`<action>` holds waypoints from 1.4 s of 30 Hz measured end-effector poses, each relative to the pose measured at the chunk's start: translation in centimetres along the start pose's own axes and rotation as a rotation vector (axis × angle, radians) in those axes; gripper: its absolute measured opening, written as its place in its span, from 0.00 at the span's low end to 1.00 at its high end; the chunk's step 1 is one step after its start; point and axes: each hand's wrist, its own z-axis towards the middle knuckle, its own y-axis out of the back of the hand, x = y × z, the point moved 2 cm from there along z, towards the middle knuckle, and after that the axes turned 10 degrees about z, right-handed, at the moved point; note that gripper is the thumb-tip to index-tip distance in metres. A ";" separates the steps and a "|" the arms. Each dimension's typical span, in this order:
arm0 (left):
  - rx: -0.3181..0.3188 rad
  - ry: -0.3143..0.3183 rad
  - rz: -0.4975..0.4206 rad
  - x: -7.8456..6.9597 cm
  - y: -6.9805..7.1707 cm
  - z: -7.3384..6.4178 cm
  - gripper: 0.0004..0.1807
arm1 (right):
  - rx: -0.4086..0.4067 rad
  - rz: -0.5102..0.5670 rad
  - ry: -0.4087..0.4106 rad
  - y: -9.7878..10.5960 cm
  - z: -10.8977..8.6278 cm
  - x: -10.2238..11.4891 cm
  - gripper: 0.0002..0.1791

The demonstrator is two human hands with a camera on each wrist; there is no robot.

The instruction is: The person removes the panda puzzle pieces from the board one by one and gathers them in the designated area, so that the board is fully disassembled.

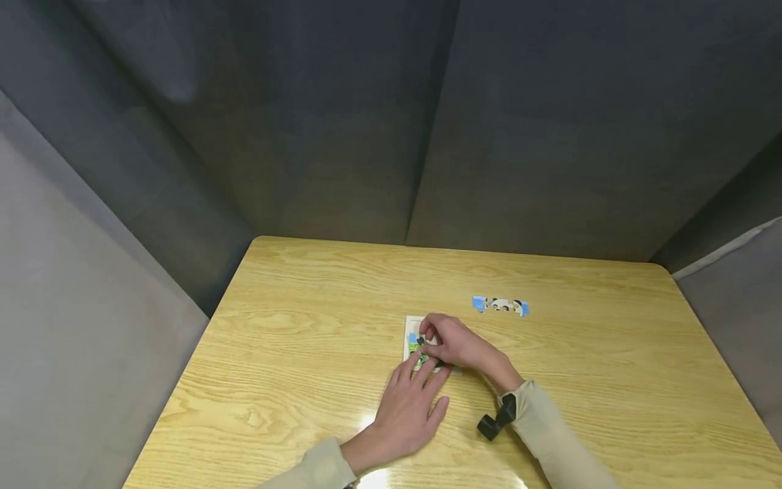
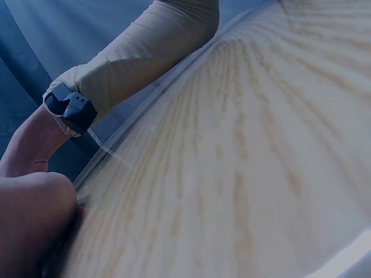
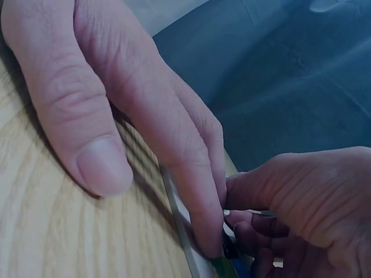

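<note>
A small jigsaw puzzle (image 1: 412, 348) with green, blue and black printing lies in a white-rimmed tray (image 1: 415, 319) on the table. My left hand (image 1: 408, 409) rests palm down with fingers spread, its fingertips on the near part of the puzzle. Bent over the tray's right side, my right hand (image 1: 455, 343) pinches a dark puzzle piece (image 1: 421, 341) between thumb and fingers. The right wrist view has the left hand (image 3: 145, 110) close up, its fingertips next to the curled right hand (image 3: 313, 202). Both hands cover much of the tray.
Several loose puzzle pieces (image 1: 501, 305), blue, white and black, lie in a row behind and right of the tray. The wooden table (image 1: 293, 326) is bounded by dark curtains (image 1: 342, 136). A black wrist mount (image 1: 497, 418) sticks out from the right sleeve.
</note>
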 end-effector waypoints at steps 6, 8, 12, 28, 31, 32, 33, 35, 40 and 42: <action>0.005 0.007 0.012 0.0 -0.1 -0.1 0.29 | -0.008 -0.027 -0.003 -0.1 0.0 -0.1 0.11; 0.002 0.008 0.014 -0.1 -0.1 -0.1 0.29 | -0.014 -0.037 -0.004 0.0 0.0 -0.1 0.11; 0.010 0.011 0.008 -0.2 -0.1 -0.1 0.30 | -0.021 -0.055 -0.002 0.2 -0.1 0.1 0.13; 0.022 0.012 -0.023 0.0 -0.1 -0.2 0.29 | -0.035 -0.048 0.138 0.3 0.1 -0.3 0.13; 0.017 0.014 -0.016 0.0 0.0 -0.2 0.29 | -0.047 -0.065 0.176 0.3 0.2 -0.5 0.14; 0.012 0.013 -0.015 0.0 0.0 -0.3 0.29 | -0.050 -0.074 0.187 0.3 0.2 -0.5 0.14; 0.009 0.012 -0.015 -0.1 0.0 -0.3 0.29 | -0.055 -0.082 0.198 0.3 0.2 -0.6 0.14; 0.009 0.012 -0.013 -0.1 0.1 -0.3 0.29 | -0.067 -0.097 0.221 0.3 0.2 -0.8 0.14; 0.017 0.012 -0.003 -0.3 0.2 -0.2 0.29 | -0.096 -0.093 0.265 0.6 -0.1 -1.2 0.14; 0.021 0.015 0.000 -0.4 0.3 -0.2 0.29 | -0.110 -0.085 0.283 0.7 -0.2 -1.4 0.14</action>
